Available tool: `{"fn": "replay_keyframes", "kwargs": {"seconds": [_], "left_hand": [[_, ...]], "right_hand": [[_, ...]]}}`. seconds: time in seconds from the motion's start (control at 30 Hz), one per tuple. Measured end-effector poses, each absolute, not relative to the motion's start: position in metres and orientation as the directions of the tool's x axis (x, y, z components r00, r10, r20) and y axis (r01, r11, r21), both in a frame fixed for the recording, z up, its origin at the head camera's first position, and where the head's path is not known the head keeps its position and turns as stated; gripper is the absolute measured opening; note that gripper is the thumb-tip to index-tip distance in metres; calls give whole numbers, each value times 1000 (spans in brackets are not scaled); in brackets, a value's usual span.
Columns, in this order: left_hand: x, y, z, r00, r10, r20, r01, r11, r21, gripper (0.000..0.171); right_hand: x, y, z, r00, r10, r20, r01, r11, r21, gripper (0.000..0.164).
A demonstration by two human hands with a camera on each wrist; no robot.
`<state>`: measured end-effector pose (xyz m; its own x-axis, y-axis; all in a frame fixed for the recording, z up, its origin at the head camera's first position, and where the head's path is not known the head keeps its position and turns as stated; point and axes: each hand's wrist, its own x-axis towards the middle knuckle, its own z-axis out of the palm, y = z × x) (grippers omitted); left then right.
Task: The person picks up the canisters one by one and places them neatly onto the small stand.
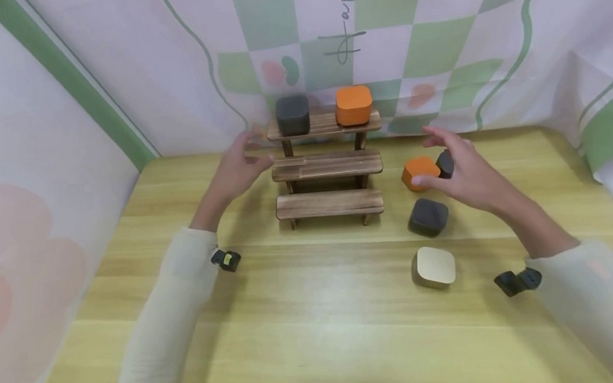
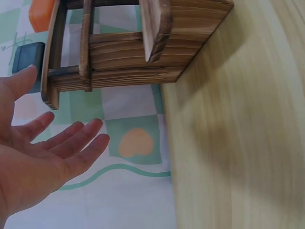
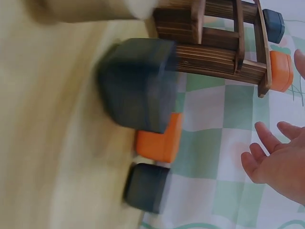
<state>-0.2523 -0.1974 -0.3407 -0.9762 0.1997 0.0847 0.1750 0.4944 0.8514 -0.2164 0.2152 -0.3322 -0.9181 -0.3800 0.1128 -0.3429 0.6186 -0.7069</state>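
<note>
A three-step wooden stand (image 1: 330, 204) is at the back of the table. On its top step sit a black box (image 1: 293, 115) at the left and an orange box (image 1: 354, 105) at the right. Beside the stand's left edge, my left hand (image 1: 237, 168) is raised with spread fingers, holding nothing. My right hand (image 1: 467, 171) hovers right of the stand, fingers apart and nothing in its grasp. It partly covers a second orange box (image 1: 420, 173) and a black box (image 1: 445, 164). Nearer me lie another black box (image 1: 428, 217) and a cream-topped box (image 1: 434, 267).
Behind the stand hangs a checked green and white cloth (image 1: 327, 24), meeting the table's back edge. A printed white panel (image 1: 30, 205) with a green strip borders the left side. The light wood table (image 1: 316, 333) extends toward me.
</note>
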Motion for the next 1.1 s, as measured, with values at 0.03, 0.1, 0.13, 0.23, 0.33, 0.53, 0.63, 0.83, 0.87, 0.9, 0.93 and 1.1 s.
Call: {"fn": "replay_keyframes", "kwargs": {"seconds": [0.03, 0.1, 0.13, 0.23, 0.33, 0.53, 0.63, 0.83, 0.87, 0.9, 0.93, 1.1], "left_hand": [[-252, -197, -342, -975, 205, 80, 174, 497, 850, 60], [-253, -197, -345, -974, 215, 70, 173, 508, 844, 60], [-252, -196, -346, -973, 219, 70, 175, 509, 842, 60], [-252, -195, -349, -970, 235, 57, 174, 517, 838, 61], [-252, -194, -351, -966, 253, 49, 177, 512, 841, 62], [-250, -194, -355, -958, 285, 31, 182, 520, 835, 65], [-249, -194, -358, -958, 285, 22, 179, 538, 823, 65], [-246, -194, -363, -956, 294, 12, 175, 534, 827, 69], [-246, -194, -364, -955, 296, 12, 175, 533, 828, 69], [-245, -194, -365, -955, 296, 13, 177, 532, 828, 69], [-245, -194, -366, -955, 298, 15, 178, 531, 828, 69], [-244, -193, -371, -954, 297, 29, 188, 522, 832, 67]], "right_hand": [[-212, 217, -334, -919, -378, 110, -340, 624, -704, 94], [-204, 220, -339, -921, -375, 104, -333, 623, -708, 93], [-201, 222, -342, -922, -374, 103, -333, 625, -706, 93], [-190, 226, -350, -921, -377, 103, -338, 636, -694, 92], [-180, 230, -357, -917, -381, 117, -356, 647, -675, 91], [-167, 241, -365, -925, -366, 107, -333, 640, -692, 86], [-161, 246, -368, -924, -369, 97, -326, 633, -702, 84], [-146, 253, -379, -873, -444, 203, -452, 578, -680, 85], [-144, 254, -381, -867, -452, 211, -464, 574, -675, 86], [-141, 255, -383, -865, -454, 213, -466, 572, -675, 87], [-139, 256, -384, -863, -459, 212, -469, 571, -674, 88], [-129, 264, -390, -880, -435, 192, -438, 585, -682, 82]]}}
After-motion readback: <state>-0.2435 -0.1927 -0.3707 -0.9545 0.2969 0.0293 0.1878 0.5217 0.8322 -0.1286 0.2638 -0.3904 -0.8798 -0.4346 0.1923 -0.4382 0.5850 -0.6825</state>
